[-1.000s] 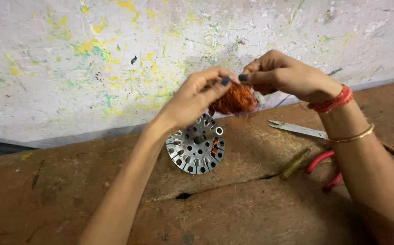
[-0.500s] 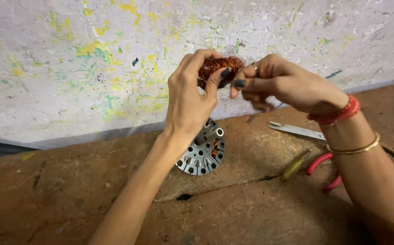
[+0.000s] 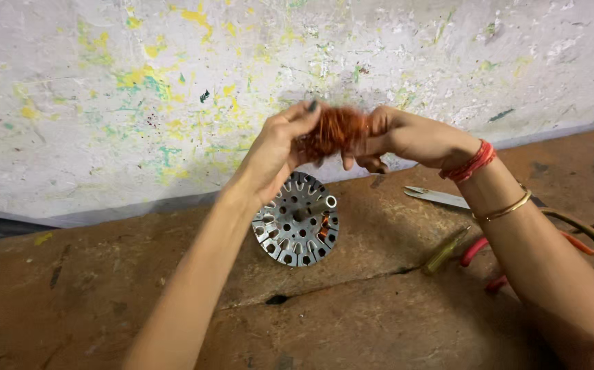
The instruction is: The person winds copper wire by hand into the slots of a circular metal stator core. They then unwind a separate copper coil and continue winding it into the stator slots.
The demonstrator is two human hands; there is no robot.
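Observation:
Both my hands hold a bundle of copper wire up in front of the paint-spattered wall. My left hand grips its left side with fingers curled over the top. My right hand pinches its right side; red threads and a gold bangle circle that wrist. Below them a round slotted metal motor core with a short centre shaft lies on the brown floor, apart from both hands.
Scissors with a metal blade and red loop handles lie on the floor at right, partly under my right forearm. A yellowish-green screwdriver handle rests beside them. A crack with a dark hole crosses the floor.
My hands have shifted slightly left and lower with the copper wire bundle. A second ago the bundle was just above the metal core; it has been lifted away from it.

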